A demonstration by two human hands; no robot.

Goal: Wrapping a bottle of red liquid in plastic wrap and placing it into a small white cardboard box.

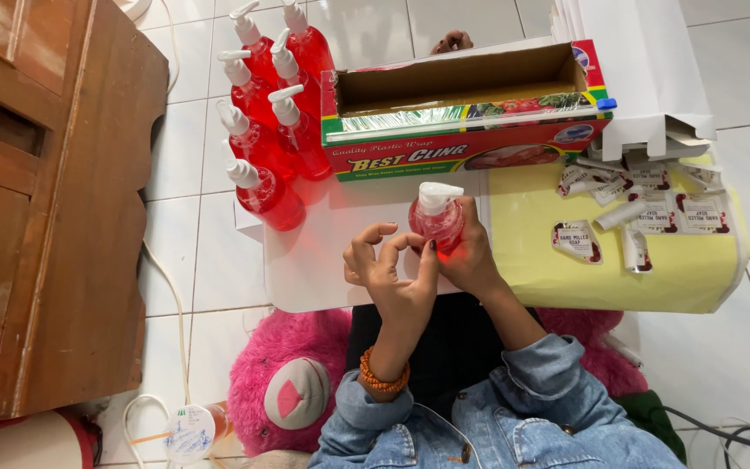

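Floor [740, 347]: pale square tiles are seen on every side of the work area; a white cable [171, 295] is trailed across them at the left.
Cabinet [45, 200]: a brown wooden unit is stood along the left edge, its panelled doors seen from above.
Tabletop [305, 260]: a low white surface is set in front of the person; its right half is covered by a yellow sheet [653, 274].
Plush toy [288, 382]: a bright pink plush is laid on the floor beside the person's lap, partly hidden by the denim sleeves.
Wrap box [466, 117]: a long open carton of cling film, red and green, is laid across the far edge of the tabletop.
Bottle group [271, 113]: several red pump bottles with white heads are stood close together at the far left, beside the carton.
Labels [644, 213]: small printed stickers, some curled, are scattered over the yellow sheet.
Right hand [470, 256]: the arm is bent inward from the lower right; the grip is closed around the side of a red pump bottle.
Left hand [388, 269]: it is raised just beside the bottle, wrist ringed by an orange bead bracelet [384, 379]; the grip is loose and holds nothing, with one fingertip touching the bottle's side.
Held bottle [437, 221]: it is kept upright above the white tabletop, just in front of the carton.
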